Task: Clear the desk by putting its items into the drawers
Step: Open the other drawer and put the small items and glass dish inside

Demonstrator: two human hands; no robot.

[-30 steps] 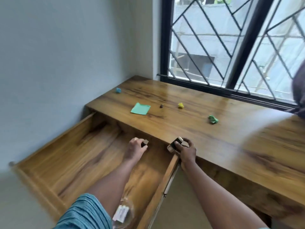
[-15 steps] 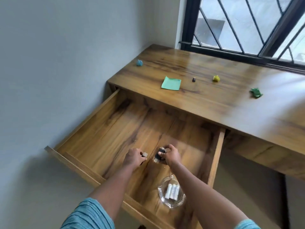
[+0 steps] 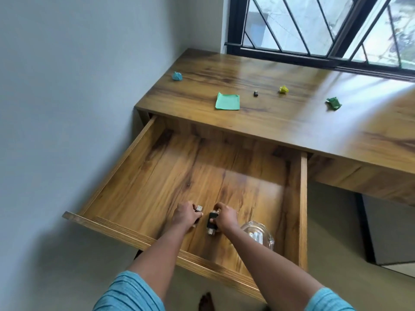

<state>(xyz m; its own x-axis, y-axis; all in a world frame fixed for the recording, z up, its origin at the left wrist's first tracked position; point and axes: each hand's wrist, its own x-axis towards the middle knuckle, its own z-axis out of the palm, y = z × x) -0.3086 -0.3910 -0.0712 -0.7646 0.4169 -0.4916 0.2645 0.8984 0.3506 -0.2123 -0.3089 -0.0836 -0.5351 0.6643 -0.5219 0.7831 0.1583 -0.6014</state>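
Both hands low in the open drawer, near its front edge. Your left hand is curled around a small metallic piece that pokes out past the fingertips; what it is cannot be told. Your right hand grips a small black block with a silvery end, likely an adapter or clip.

Step in hand, as judged: setting these two pieces on the drawer floor. Lower each until it touches the wood before you let go; a drop may skid on the glossy board. Keep the right-hand piece off the glass dish just to its right, which holds a few white batteries. Leave the far part of the drawer free for what remains.

Orientation: the black block's long axis runs near-to-far, tilted slightly, silvery end toward you, dark end under your fingers. Lay it flat along that axis so it cannot roll or tip.

Not yet cleared from the desk top: blue crumpled paper far left, green sticky note, tiny black object, yellow crumpled paper, dark green crumpled paper to the right.
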